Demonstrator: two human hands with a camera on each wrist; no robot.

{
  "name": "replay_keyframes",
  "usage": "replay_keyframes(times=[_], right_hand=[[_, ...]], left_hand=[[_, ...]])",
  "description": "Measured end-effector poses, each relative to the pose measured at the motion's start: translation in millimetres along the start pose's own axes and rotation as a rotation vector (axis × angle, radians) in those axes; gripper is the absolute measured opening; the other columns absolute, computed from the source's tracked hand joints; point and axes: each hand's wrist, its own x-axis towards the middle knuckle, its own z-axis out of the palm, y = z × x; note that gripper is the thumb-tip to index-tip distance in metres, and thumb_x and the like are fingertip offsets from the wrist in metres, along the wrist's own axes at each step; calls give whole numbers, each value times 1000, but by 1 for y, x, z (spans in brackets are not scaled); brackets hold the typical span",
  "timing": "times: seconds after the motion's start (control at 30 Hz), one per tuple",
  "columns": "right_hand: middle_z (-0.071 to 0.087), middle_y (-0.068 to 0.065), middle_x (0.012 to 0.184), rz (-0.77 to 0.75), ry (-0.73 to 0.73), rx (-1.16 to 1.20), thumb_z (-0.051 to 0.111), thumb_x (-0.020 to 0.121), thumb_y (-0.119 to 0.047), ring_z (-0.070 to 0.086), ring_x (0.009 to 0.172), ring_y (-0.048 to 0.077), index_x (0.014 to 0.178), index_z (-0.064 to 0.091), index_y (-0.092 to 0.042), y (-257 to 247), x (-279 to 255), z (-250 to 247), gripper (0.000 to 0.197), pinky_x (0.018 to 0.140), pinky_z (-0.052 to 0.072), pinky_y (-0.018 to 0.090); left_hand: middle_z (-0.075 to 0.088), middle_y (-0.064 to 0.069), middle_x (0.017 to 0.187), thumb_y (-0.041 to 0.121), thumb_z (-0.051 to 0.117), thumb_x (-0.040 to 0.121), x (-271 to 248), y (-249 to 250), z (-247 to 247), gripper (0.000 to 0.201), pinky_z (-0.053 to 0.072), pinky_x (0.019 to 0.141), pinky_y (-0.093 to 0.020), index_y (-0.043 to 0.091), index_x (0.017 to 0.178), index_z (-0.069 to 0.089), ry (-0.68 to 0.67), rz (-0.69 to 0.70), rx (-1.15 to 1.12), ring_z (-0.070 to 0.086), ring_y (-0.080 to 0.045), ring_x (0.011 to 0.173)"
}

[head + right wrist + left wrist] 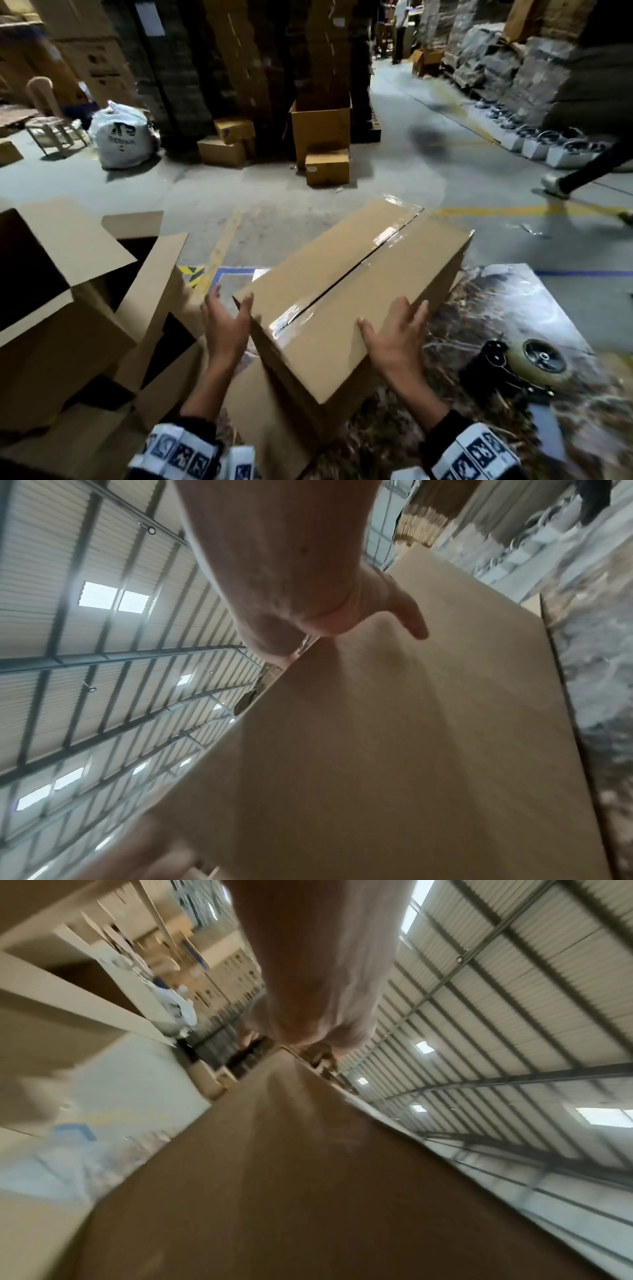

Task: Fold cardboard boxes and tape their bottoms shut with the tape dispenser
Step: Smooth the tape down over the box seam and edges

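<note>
- Both flat-fingered: my left hand (226, 325) and right hand (394, 337) press the taped cardboard box (349, 274) between them, fingers straight.
- Empty, light, stiff, I judge; hold opposite side walls.

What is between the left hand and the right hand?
The taped box lies between the left hand and the right hand, which lie flat against its opposite sides; the head view shows it.

brown box (346, 274), white sack (121, 137)
</note>
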Motion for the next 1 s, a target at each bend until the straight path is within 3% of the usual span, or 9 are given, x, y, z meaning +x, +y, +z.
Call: replay_keyframes(times=[0.13, 0.2, 0.3, 0.37, 0.47, 0.6, 0.73, 0.87, 1.0], right_hand=[[20, 12, 151, 26, -104, 92, 66, 89, -44, 41, 129, 26, 154, 14, -16, 7, -35, 3, 87, 89, 35, 23], [24, 11, 152, 28, -83, 170, 66, 91, -34, 39, 133, 26, 154, 14, -16, 13, -31, 3, 84, 99, 36, 27], [35, 10, 153, 25, 65, 296, 65, 92, -23, 42, 134, 27, 154, 17, -19, 34, -1, -6, 78, 108, 38, 36], [48, 9, 143, 42, 164, 319, 63, 94, -23, 55, 118, 25, 150, 28, -22, 50, 23, -25, 66, 94, 52, 43], [65, 3, 112, 102, 147, 187, 63, 93, -39, 60, 83, 14, 126, 52, -19, 72, 56, -60, 40, 63, 52, 29], [60, -6, 85, 92, 1, 57, 54, 97, -46, 55, 72, 10, 98, 58, -22, 93, 70, -86, 25, 59, 43, 24], [69, -3, 88, 83, -36, 388, 49, 100, -46, 64, 80, 15, 97, 70, -19, 122, 70, -89, 33, 63, 48, 26], [71, 0, 76, 222, 113, 446, 55, 95, -46, 68, 75, 24, 81, 69, -19, 182, 67, -94, 33, 70, 53, 39], [48, -4, 55, 363, 223, 252, 61, 93, -23, 47, 54, 18, 57, 49, -23, 248, 61, -112, 38, 53, 36, 30]], left_hand=[[65, -7, 109, 49, 66, 70, 28, 7, 18, 55, 50, 83, -37, 17, 114, 62, -165, -51, -120, 62, -29, 102], [68, -4, 92, 57, 59, 66, 18, 1, 25, 48, 51, 75, -40, 19, 96, 62, -158, -31, -105, 64, -30, 88], [68, -4, 94, 55, 58, 74, -18, -3, 37, 45, 52, 78, -43, 20, 102, 62, -176, 28, -62, 65, -28, 89], [66, -3, 101, 54, 58, 75, -51, -2, 50, 51, 52, 81, -41, 18, 112, 60, -213, 74, -31, 62, -24, 92], [60, -4, 113, 60, 59, 75, -96, -3, 74, 65, 52, 80, -38, 16, 123, 54, -209, 104, -29, 59, -22, 102], [50, -12, 129, 42, 63, 91, -126, 5, 91, 56, 53, 88, -47, 18, 137, 40, -257, 139, 91, 52, -29, 116], [34, -22, 143, 25, 73, 84, -136, 37, 88, 68, 35, 103, -54, 8, 140, 39, -191, 349, 406, 32, -38, 130], [40, -20, 140, 22, 76, 80, -147, 89, 117, 57, 41, 103, -51, 10, 130, 54, -269, 755, 378, 35, -35, 132], [47, -14, 134, 26, 72, 85, -161, 131, 172, 45, 45, 104, -46, 11, 125, 58, -416, 833, 384, 43, -30, 129]])
